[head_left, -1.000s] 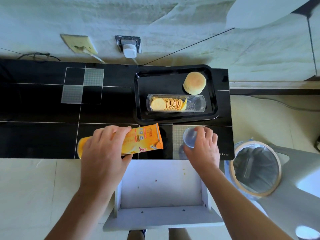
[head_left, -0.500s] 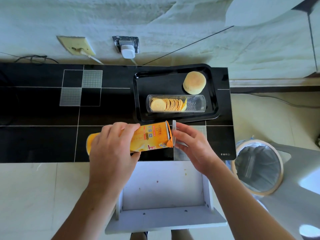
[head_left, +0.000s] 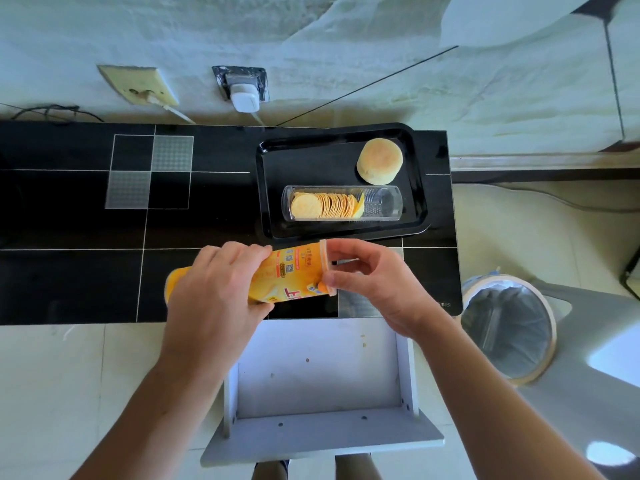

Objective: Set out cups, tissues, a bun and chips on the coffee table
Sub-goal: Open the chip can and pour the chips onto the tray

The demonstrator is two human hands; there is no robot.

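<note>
My left hand (head_left: 214, 299) grips a yellow chip can (head_left: 291, 275) lying sideways above the near edge of the black coffee table (head_left: 69, 216). My right hand (head_left: 374, 282) pinches a clear plastic lid (head_left: 327, 268) against the can's open right end. On the black tray (head_left: 273, 188) at the back right lie a clear plastic chip tray (head_left: 388, 202) holding a row of chips (head_left: 325, 205), and a round bun (head_left: 380, 161). No cups or tissues are visible.
A white stool (head_left: 322, 375) stands below the table's near edge. A bin with a dark liner (head_left: 507, 327) sits on the floor to the right. Wall sockets with a white plug (head_left: 244, 95) are behind the table.
My right hand picked the clear lid off the table, turned it upright and brought it against the can's open end. My left hand shifted the can slightly right.
</note>
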